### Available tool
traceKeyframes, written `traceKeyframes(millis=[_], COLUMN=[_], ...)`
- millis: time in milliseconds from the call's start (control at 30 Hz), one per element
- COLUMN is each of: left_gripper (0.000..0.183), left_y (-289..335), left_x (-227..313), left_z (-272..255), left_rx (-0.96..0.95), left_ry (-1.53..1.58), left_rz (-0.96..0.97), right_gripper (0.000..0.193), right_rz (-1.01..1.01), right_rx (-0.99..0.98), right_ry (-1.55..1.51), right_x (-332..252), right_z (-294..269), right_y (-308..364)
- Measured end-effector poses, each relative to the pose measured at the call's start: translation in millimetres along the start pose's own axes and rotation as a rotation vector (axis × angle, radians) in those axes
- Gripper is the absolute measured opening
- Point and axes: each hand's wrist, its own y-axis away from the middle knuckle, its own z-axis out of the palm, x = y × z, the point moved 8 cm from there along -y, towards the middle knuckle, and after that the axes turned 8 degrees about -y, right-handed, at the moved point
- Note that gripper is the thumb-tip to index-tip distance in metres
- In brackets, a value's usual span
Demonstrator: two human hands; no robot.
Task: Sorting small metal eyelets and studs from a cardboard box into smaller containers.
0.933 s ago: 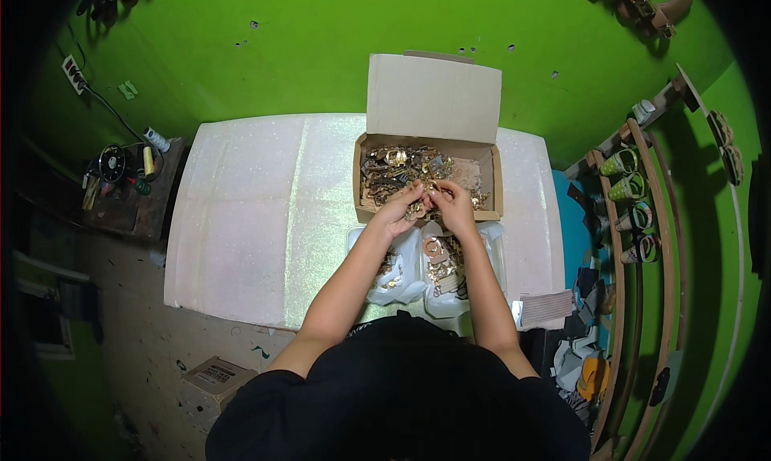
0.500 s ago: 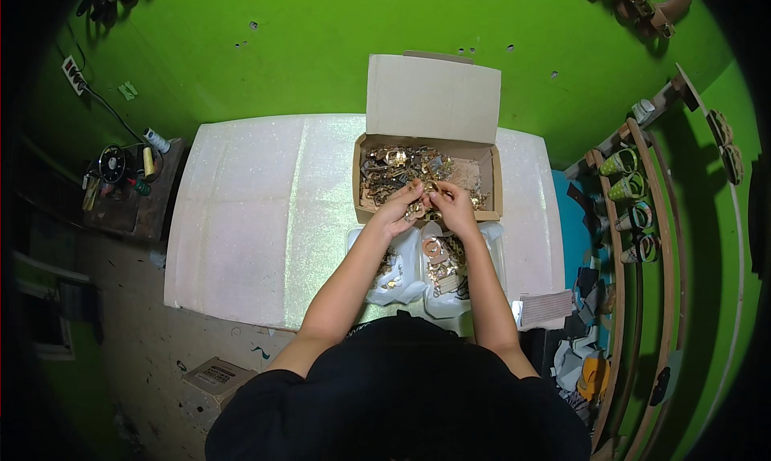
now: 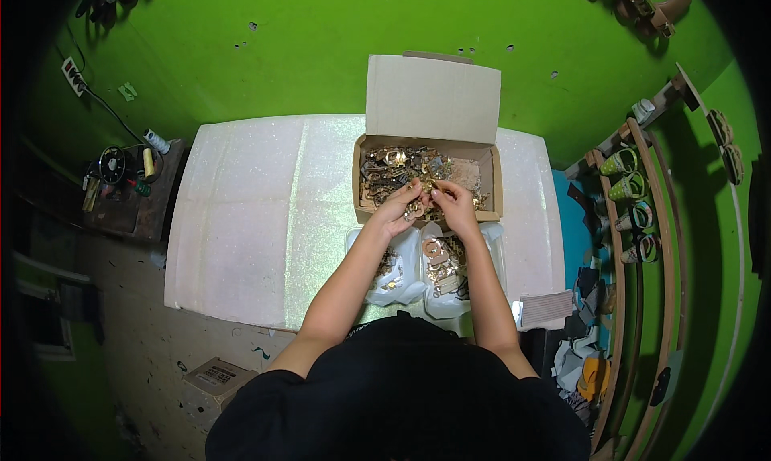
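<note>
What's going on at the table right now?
A person's left hand holds small gold-coloured metal pieces, and the right hand's fingertips are at them; the exact grip is too small to tell. Both hands are over the front of a cardboard box, its lid raised, with more metal pieces inside. Nearer the body, two white containers of small parts sit on the pale-covered table.
</note>
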Motion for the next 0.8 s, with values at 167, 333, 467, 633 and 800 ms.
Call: traceKeyframes(millis=[167, 333, 467, 633, 800], left_gripper=[0.01, 0.013, 0.013, 0.015, 0.014], left_y=[4.9, 6.3, 6.1, 5.0, 3.3], left_x=[1.6, -2.7, -4.8, -4.2, -6.2], left_z=[0.1, 1.4, 1.5, -1.8, -6.0], left_rx=[0.027, -0.024, -0.051, -0.009, 0.007], left_ry=[-0.1, -0.22, -0.239, -0.255, -0.233], left_rz=[-0.003, -0.042, -0.055, -0.051, -0.055], right_gripper=[0.021, 0.023, 0.027, 0.026, 0.023], right_rz=[0.127, 0.014, -0.07, -0.035, -0.014], right_rx=[-0.02, 0.022, 0.058, 0.072, 0.075], right_ry=[-0.086, 0.255, 0.498, 0.606, 0.677], right_x=[-6.4, -10.6, -26.5, -38.8, -36.1], right_z=[3.8, -6.2, -4.8, 0.6, 2.4], right_y=[1.3, -5.2, -5.7, -5.4, -5.7])
